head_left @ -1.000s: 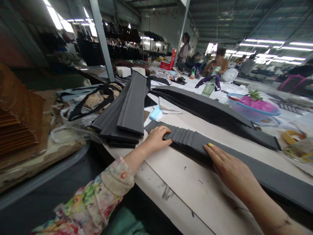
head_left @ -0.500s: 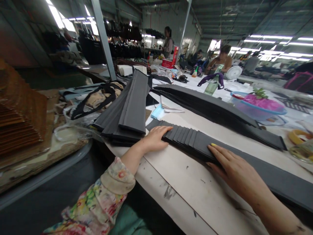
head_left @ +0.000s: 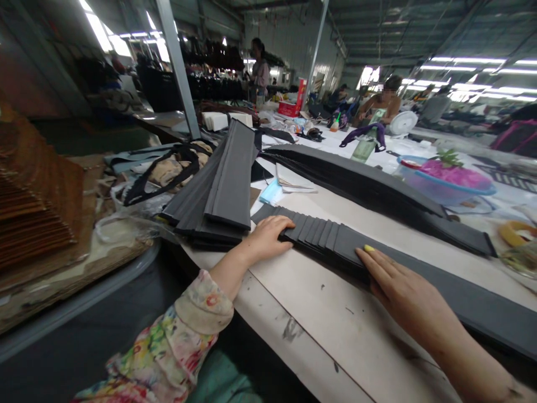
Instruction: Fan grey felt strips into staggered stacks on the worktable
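Note:
A long stack of dark grey strips [head_left: 423, 268] lies across the table in front of me, its left part fanned into several stepped edges. My left hand [head_left: 271, 235] is closed around the fanned end, fingers over the top and thumb at the near side. Further right, my right hand [head_left: 392, 277] rests with outstretched fingers flat on the top strip; its thumb is mostly hidden beside the near edge. Something yellow shows on one right fingertip. Another pile of grey strips [head_left: 232, 179] lies crosswise beyond my left hand.
Behind the stack lies a curved bundle of dark strips [head_left: 356, 173]. A blue face mask [head_left: 271, 192], a green bottle [head_left: 364, 150], a blue basin [head_left: 444, 187] and a tape roll [head_left: 518, 232] are on the table [head_left: 302, 296]. Brown sheets [head_left: 37, 201] are stacked at left. Several people work in the background.
My right thumb has slid from plain view to beside the stack's near edge. The left hand has barely moved. A standing person in the background has shifted left.

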### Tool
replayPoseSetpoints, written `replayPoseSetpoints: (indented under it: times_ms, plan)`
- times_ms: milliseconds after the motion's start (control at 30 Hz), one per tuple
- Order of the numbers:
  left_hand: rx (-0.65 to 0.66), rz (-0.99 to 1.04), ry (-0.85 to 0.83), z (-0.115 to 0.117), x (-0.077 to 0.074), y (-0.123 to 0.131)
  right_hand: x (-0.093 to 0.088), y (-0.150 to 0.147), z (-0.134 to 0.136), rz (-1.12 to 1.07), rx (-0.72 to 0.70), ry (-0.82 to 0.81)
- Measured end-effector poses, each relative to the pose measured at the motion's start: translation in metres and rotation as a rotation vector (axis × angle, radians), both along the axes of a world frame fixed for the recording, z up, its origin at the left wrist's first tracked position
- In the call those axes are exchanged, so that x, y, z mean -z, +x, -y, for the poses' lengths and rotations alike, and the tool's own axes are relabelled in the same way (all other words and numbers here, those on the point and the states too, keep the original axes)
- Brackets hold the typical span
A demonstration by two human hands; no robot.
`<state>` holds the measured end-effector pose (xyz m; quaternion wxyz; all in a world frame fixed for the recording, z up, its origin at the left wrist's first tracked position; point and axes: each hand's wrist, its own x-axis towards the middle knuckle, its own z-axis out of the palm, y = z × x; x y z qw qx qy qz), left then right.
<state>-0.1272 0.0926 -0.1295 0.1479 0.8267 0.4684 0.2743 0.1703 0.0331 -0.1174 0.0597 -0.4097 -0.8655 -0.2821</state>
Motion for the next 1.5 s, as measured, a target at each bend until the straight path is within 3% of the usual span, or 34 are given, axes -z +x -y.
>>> replayPoseSetpoints:
  times_ms: [200,433,633,900,1033,1233,1500]
  plan:
    - [-0.014,-0.021,0.005,-0.001,0.002,0.000,0.000,0.005,0.001,0.010,-0.015,0.010]
    - [0.002,0.040,-0.070,0.000,-0.008,0.000,0.002,0.005,0.003,-0.006,0.002,0.005]
    - [-0.107,0.145,-0.071,-0.005,-0.008,-0.002,0.000,0.003,0.002,-0.026,0.019,-0.001]
    - [-0.031,0.058,-0.072,-0.006,-0.005,-0.004,0.001,0.002,0.001,-0.044,0.020,-0.018]
    - [-0.080,0.065,-0.025,-0.005,-0.004,-0.002,-0.001,0.002,0.002,-0.072,-0.005,-0.037]
    - [-0.084,0.059,0.137,0.002,-0.005,0.009,-0.004,-0.010,0.005,-0.134,0.098,-0.068]
    - [-0.067,0.213,0.109,0.003,-0.005,0.013,-0.005,-0.013,0.001,-0.109,0.148,-0.038]
